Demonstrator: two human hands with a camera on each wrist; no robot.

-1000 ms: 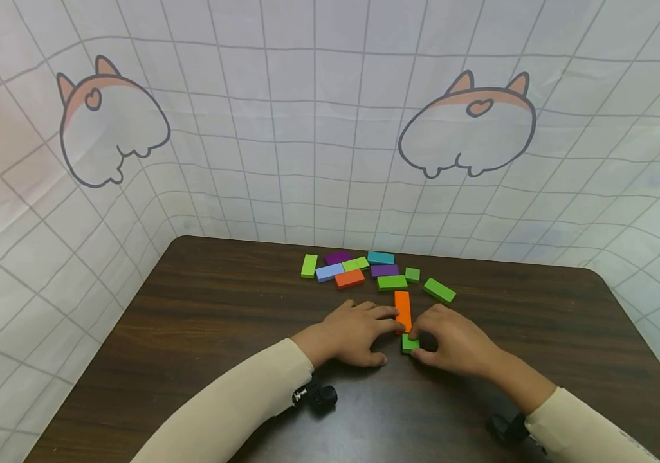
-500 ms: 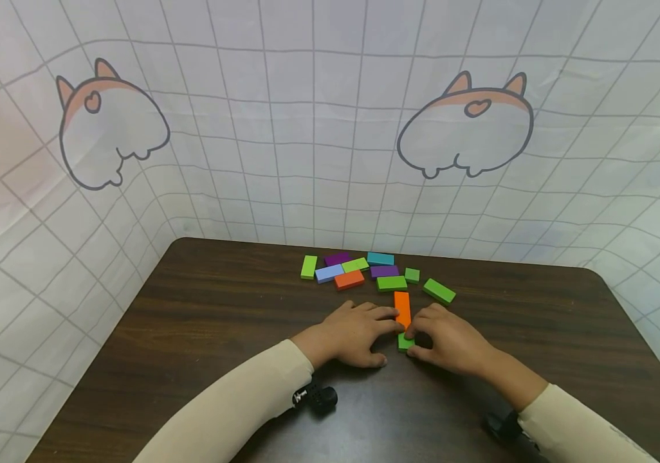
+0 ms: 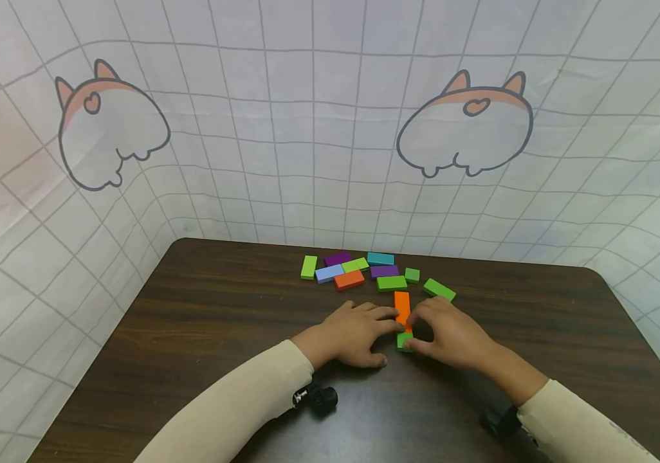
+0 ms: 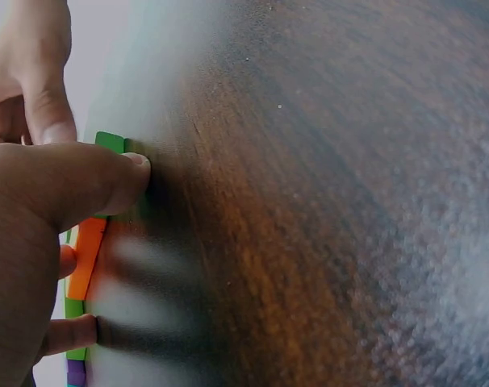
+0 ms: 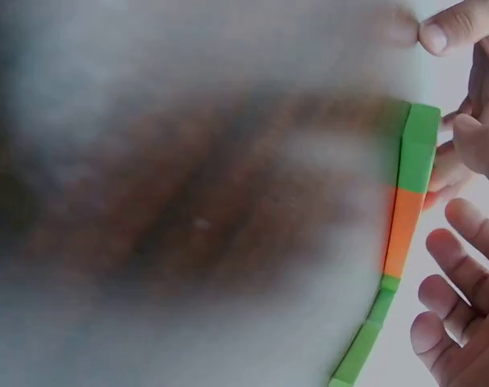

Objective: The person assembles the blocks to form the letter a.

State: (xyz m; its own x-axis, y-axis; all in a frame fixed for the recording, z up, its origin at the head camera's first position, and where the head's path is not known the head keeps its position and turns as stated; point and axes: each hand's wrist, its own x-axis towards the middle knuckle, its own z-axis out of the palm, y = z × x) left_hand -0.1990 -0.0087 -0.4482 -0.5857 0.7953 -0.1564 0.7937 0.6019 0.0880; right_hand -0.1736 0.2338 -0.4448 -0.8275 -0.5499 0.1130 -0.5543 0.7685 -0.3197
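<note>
An orange block [image 3: 402, 305] lies lengthwise on the dark table, and a short green block [image 3: 403, 342] sits end to end with its near end. My left hand [image 3: 357, 334] rests to their left, fingers spread, fingertips at the orange block's left side. To the right, my right hand [image 3: 453, 333] has its thumb beside the green block and its index finger by the orange one. In the right wrist view, that hand's fingers [image 5: 448, 246] are loosely bent and apart from the green block [image 5: 420, 145]. My left thumb [image 4: 107, 181] partly hides the green block [image 4: 110, 142] in the left wrist view.
Behind lie several loose blocks: a long green block [image 3: 392, 283], a small green cube [image 3: 412, 275], a tilted green block [image 3: 439, 290], a red block [image 3: 350, 279], a light blue block [image 3: 329, 273] and a teal block [image 3: 381, 258]. A grid-patterned curtain [image 3: 318, 128] surrounds the table [image 3: 202, 328].
The green block has slid slightly left, into line with the orange block. My right fingers have since lifted and spread off it. The left hand has stayed in place.
</note>
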